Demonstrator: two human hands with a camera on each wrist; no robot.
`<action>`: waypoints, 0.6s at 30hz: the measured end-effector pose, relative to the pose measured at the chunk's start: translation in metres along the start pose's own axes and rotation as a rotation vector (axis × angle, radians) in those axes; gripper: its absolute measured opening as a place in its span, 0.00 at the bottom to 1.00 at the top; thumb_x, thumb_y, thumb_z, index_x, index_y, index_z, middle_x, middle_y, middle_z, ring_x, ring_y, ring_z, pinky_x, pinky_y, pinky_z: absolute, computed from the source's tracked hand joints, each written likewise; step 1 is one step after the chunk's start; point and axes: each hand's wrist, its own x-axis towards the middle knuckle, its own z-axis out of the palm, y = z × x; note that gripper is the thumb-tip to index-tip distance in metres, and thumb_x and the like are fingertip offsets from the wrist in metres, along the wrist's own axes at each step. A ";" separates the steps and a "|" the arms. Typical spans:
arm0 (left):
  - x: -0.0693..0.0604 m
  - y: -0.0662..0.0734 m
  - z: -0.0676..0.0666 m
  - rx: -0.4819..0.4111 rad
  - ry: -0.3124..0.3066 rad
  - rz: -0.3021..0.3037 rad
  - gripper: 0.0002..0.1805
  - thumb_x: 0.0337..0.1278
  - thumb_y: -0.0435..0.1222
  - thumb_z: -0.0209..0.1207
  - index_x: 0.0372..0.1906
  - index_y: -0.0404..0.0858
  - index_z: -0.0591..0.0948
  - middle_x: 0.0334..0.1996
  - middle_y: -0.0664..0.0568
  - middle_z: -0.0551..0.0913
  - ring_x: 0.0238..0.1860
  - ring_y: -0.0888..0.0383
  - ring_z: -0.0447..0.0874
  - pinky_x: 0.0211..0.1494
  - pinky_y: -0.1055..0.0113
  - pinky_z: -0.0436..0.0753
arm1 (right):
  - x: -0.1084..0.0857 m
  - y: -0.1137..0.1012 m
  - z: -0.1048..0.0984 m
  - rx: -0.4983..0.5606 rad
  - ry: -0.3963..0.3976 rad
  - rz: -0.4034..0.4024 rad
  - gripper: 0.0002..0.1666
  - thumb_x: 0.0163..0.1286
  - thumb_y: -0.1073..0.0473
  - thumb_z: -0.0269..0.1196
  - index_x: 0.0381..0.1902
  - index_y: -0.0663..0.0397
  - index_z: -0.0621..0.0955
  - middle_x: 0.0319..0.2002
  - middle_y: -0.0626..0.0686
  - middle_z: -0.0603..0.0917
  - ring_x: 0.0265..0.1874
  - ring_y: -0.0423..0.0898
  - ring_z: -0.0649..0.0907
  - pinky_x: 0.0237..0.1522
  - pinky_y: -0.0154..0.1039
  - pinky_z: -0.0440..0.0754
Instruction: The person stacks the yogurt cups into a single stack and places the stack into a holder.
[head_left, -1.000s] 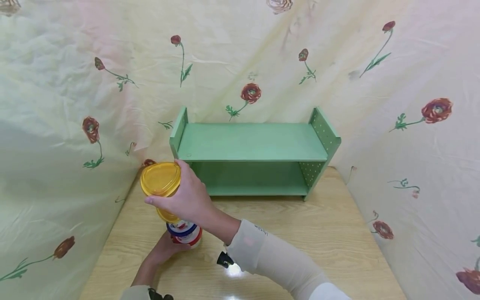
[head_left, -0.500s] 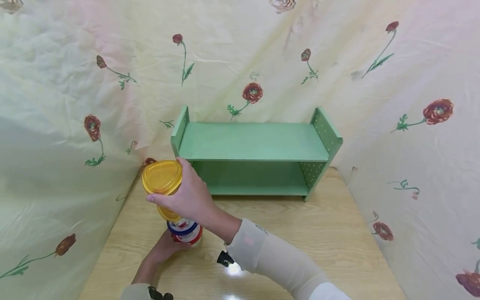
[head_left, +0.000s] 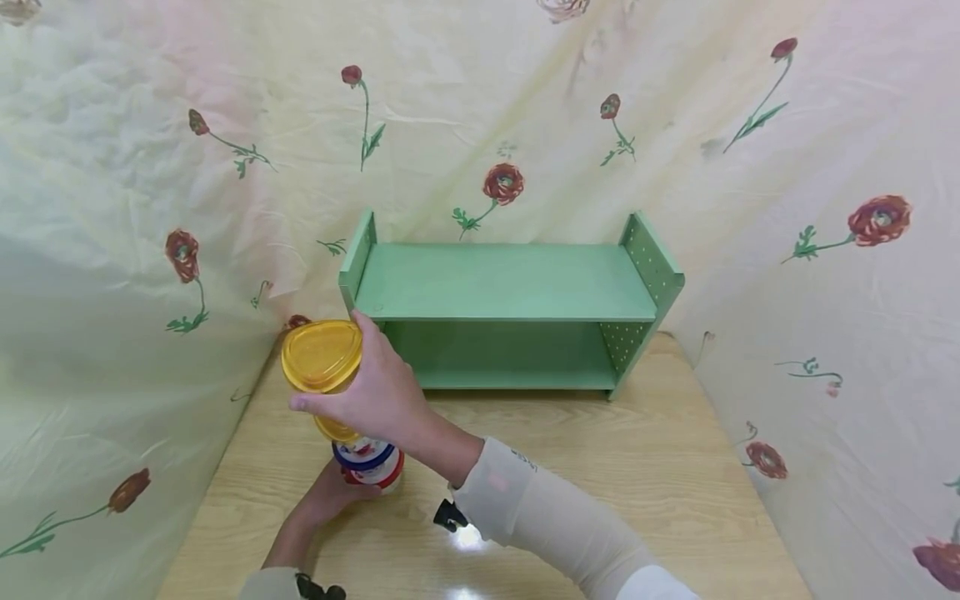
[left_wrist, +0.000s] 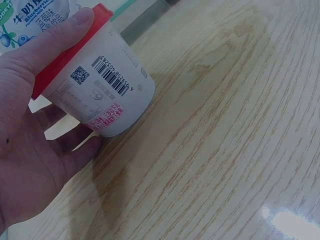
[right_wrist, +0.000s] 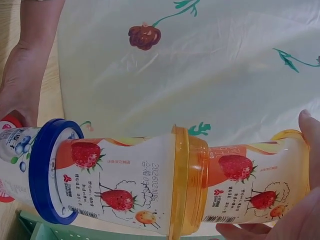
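Both left grip (head_left: pixel 333 493) and right grip (head_left: pixel 378 396) clasp stacked tubs (right_wrist: pixel 145 185) over a wooden table (head_left: pixel 585 467) amid flowered cloth (head_left: pixel 450 108).

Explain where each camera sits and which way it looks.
Head: worn on the head, facing forward and down at a stack of tubs, green shelf and table; left hand and right hand show, with forearms.
Left wrist: worn on that wrist, aimed at the red-lidded tub and table; only the left hand shows.
Right wrist: worn on that wrist, facing the stack, sideways in frame, flowered cloth behind; parts of both hands show.
Shared: head and left wrist views both show the red-lidded tub.
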 end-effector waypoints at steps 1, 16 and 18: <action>0.000 0.000 0.000 -0.002 -0.002 0.002 0.50 0.46 0.40 0.78 0.72 0.44 0.62 0.66 0.46 0.73 0.68 0.43 0.70 0.73 0.40 0.64 | 0.000 0.000 0.000 -0.008 -0.002 -0.003 0.73 0.46 0.26 0.75 0.81 0.36 0.49 0.62 0.44 0.72 0.54 0.45 0.79 0.51 0.49 0.83; 0.001 0.003 0.001 -0.042 -0.007 -0.002 0.48 0.47 0.37 0.77 0.73 0.43 0.63 0.67 0.44 0.72 0.69 0.43 0.69 0.73 0.41 0.63 | -0.006 0.018 -0.019 -0.014 0.062 -0.029 0.71 0.50 0.24 0.71 0.82 0.35 0.47 0.68 0.51 0.70 0.62 0.50 0.76 0.55 0.53 0.81; 0.001 0.003 0.001 -0.031 -0.001 0.000 0.49 0.47 0.37 0.78 0.73 0.42 0.63 0.67 0.44 0.72 0.69 0.43 0.69 0.73 0.41 0.63 | -0.007 0.024 -0.027 -0.009 0.079 -0.029 0.69 0.52 0.25 0.71 0.82 0.37 0.48 0.67 0.51 0.71 0.62 0.49 0.75 0.54 0.52 0.81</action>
